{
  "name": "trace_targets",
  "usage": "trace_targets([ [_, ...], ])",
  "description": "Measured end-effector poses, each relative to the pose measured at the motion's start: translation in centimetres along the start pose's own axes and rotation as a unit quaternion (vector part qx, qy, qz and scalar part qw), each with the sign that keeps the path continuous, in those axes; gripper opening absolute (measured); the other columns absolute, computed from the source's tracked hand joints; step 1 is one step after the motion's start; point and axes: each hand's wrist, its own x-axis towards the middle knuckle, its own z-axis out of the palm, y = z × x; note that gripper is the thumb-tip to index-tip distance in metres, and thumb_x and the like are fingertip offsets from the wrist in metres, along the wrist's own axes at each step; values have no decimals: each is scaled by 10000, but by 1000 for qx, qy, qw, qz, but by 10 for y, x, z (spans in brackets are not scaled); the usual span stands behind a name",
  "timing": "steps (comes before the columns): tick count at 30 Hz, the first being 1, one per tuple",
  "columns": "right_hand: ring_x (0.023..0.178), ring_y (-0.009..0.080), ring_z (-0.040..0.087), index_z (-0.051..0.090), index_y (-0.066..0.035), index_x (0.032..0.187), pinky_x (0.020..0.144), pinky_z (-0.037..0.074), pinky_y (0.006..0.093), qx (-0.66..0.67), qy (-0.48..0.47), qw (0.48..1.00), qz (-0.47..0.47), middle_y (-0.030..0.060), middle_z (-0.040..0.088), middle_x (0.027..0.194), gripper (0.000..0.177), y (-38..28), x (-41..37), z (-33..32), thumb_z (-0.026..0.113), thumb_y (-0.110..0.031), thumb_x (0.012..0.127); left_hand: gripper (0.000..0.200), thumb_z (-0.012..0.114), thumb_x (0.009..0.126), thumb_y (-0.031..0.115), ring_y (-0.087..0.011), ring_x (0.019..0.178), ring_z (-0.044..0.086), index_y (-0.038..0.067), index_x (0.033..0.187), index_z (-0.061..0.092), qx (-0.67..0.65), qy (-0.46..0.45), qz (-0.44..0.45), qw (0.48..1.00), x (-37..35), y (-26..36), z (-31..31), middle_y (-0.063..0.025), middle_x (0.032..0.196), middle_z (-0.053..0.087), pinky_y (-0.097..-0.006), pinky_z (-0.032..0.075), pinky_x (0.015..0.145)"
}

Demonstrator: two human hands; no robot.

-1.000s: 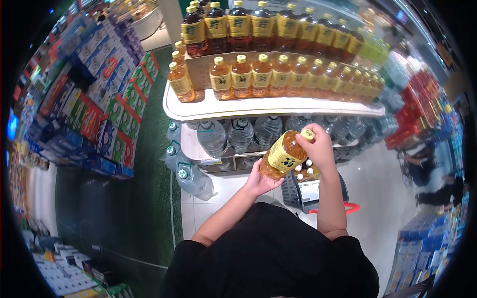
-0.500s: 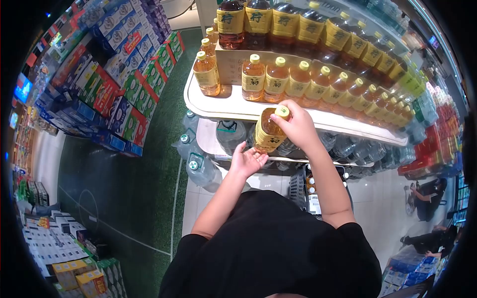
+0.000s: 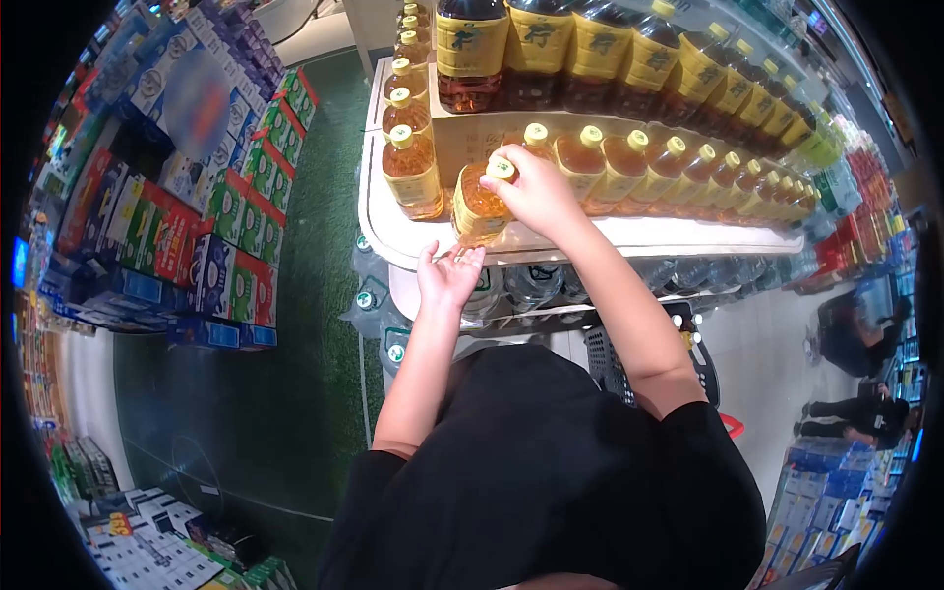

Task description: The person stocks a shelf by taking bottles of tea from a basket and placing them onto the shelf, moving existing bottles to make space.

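Observation:
My right hand (image 3: 534,194) grips the yellow cap of an amber drink bottle (image 3: 479,205), which tilts slightly above the front edge of the white shelf (image 3: 629,232). Just below its base is my left hand (image 3: 452,275), palm up with fingers spread; whether it touches the bottle is hard to tell. To the left stands a matching bottle (image 3: 413,177), first in a column running back. On the right, a row of the same bottles (image 3: 625,169) lines the shelf. Larger dark tea bottles (image 3: 536,47) stand on the raised cardboard tier behind.
Large clear water bottles (image 3: 533,283) sit on the lower shelf. A dark basket (image 3: 608,364) holding bottles is on the floor at my right. Stacked cartons (image 3: 177,226) stand at left beside green flooring (image 3: 285,393). Two people (image 3: 855,418) are at the far right.
Both hands and the bottle have moved left and up, from in front of the shelf to its front edge. The view has shifted a little closer to the shelf.

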Motion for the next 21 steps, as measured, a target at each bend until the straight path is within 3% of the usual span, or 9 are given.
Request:
trace_targets([
  [3,856,335,631,580,-65,999,728,481,433,-31,-27,998,40,143,661,873,352,-4,17,12,664,-334,788,772,442,892,326,-395,1365,164,-110,1390,43,-21,-26,-50,998,17,19,-7,-316,1447,105,-474,152,1139],
  [6,865,336,630,582,-63,992,734,482,436,-48,-24,998,44,150,661,877,346,-2,26,26,662,-332,790,817,439,893,339,-404,1366,151,-107,1402,-19,-10,-12,-59,998,27,25,-3,-328,1441,109,-471,147,1139],
  [9,750,279,629,580,-48,1026,674,486,365,-58,-13,997,57,150,652,854,351,-3,36,31,691,-277,785,824,432,894,355,-405,1362,160,-109,1399,-26,9,-15,-59,998,35,30,0,-341,1426,127,-481,163,1132],
  [15,792,311,634,579,-54,1037,695,492,379,-55,17,997,54,158,655,886,350,2,50,41,684,-275,786,806,450,882,350,-422,1334,202,-113,1383,20,20,-39,-60,997,46,36,6,-336,1409,160,-502,194,1119],
  [20,862,353,626,581,-61,997,725,491,428,-46,37,996,64,166,651,893,322,4,52,44,678,-283,785,811,493,847,340,-417,1292,258,-115,1363,64,24,-1,-90,996,53,44,15,-320,1391,196,-535,194,1110],
  [21,859,355,625,578,-61,998,726,491,435,-42,57,996,59,167,649,884,327,7,50,46,681,-283,781,867,514,837,334,-405,1331,204,-64,1398,-14,17,-12,-100,995,56,46,12,-307,1425,152,-522,170,1120],
])
